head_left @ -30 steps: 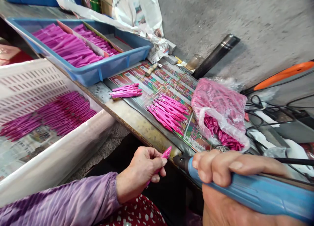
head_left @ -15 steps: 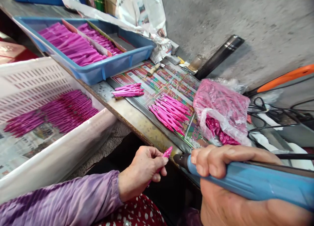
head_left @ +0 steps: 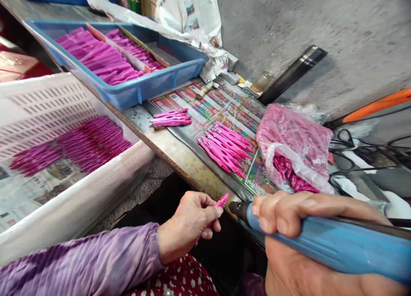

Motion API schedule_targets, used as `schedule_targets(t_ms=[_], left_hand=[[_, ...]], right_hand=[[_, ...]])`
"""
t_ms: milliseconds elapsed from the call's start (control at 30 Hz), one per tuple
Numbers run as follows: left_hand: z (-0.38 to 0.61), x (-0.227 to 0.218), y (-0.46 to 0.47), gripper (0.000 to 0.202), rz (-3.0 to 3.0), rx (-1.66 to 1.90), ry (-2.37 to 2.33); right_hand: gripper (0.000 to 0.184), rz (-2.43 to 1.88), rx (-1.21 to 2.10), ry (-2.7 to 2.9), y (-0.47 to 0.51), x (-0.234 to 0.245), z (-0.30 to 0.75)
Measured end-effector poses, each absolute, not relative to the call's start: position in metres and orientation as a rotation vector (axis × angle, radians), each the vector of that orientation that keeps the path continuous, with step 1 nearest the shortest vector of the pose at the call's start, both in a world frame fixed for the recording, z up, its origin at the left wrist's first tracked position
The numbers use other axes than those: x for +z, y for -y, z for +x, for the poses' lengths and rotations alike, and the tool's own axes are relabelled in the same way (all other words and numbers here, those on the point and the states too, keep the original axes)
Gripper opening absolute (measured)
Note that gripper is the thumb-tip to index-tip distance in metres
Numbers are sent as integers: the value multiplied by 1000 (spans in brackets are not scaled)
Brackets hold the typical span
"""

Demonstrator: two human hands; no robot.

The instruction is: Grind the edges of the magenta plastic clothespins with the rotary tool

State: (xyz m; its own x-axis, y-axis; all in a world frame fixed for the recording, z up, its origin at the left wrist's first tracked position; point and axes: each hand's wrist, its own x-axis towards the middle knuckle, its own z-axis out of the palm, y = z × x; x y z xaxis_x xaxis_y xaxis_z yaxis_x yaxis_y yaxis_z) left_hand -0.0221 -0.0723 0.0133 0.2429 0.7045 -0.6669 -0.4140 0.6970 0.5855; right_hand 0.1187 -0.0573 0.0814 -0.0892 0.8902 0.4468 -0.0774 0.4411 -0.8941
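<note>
My left hand (head_left: pixel 189 223) pinches a slender pink plastic piece (head_left: pixel 224 199) between thumb and fingers, its pointed end sticking out toward the right. Wrapped around a thick blue power tool (head_left: pixel 340 244) with a black nose is my right hand (head_left: pixel 289 208). The tool's nose (head_left: pixel 239 209) is close to the pink tip, with a small gap between them. Beyond the hands, a row of similar pink pieces (head_left: pixel 224 148) with small metal dots lies on a printed mat (head_left: pixel 192 101). A smaller bundle of pink pieces (head_left: pixel 171 117) lies to its left.
A blue tray (head_left: pixel 128 94) with pink parts stands on the bench at the back left. Below it, a white basket (head_left: pixel 28 99) holds more pink pieces. To the right are a plastic bag (head_left: pixel 292 129) of pink parts, black cables (head_left: pixel 362 146) and an orange handle (head_left: pixel 379 105).
The whole view has shifted slightly, so everything sits a little further right. Both hands keep their hold, and the tool nose stays beside the pink tip.
</note>
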Motion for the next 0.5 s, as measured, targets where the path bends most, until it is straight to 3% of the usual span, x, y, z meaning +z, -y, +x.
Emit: schedule_targets(t_ms=[500], left_hand=[[-24,17,72,36,310,744,-1091]], right_hand=[[18,-746,1085,1292,63,91,97]])
